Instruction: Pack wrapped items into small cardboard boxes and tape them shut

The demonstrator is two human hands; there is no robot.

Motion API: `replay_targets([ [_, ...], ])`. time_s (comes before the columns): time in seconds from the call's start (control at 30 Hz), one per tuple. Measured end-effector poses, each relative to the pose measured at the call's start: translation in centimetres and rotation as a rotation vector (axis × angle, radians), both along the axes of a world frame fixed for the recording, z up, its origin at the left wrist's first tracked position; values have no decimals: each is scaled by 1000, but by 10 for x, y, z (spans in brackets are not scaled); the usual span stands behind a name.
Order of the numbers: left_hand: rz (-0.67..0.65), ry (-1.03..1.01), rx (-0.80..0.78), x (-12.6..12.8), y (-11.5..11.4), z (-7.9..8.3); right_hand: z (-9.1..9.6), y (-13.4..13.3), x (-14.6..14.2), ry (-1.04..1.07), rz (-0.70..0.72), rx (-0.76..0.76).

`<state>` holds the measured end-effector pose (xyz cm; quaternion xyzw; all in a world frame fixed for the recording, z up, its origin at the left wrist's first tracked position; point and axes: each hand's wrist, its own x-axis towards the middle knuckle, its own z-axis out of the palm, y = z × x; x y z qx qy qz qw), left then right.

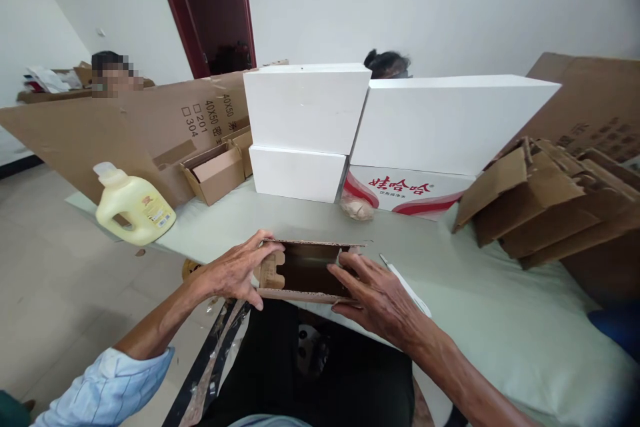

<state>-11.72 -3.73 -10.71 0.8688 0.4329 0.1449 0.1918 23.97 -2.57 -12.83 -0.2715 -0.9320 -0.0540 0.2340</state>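
Observation:
A small open cardboard box [310, 294] lies at the table's near edge, its dark inside facing up. My left hand [245, 267] grips its left end, thumb and fingers spread across the two long walls beside a notched inner flap [271, 271]. At the right end is my right hand [373, 290], fingers bent over the rim and partly inside the box. A thin white strip-like tool [407, 287] lies on the table just right of that hand. What the right fingertips press on is partly hidden.
White boxes [307, 110] and a red-and-white printed carton [410, 191] stand ahead. Folded cardboard pieces [545, 200] lean at right. A yellow jug [135, 207] and small cardboard boxes [217, 173] are at left. Two people sit beyond large cardboard panels [150, 120] and boxes.

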Motion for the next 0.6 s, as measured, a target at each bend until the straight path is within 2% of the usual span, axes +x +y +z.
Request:
replay_targets([
  [0.13, 1, -61, -6, -10, -3, -8, -14, -5, 18, 181, -39, 13],
  [0.37, 50, -186, 116, -10, -6, -30, -46, -11, 35, 391, -165, 0],
  [0.47, 82, -240, 166, -7, -5, -37, -48, -10, 32, 428, -188, -19],
  [0.6, 161, -354, 272, -5, -1, -49, -42, -10, 25, 491, -184, -9],
])
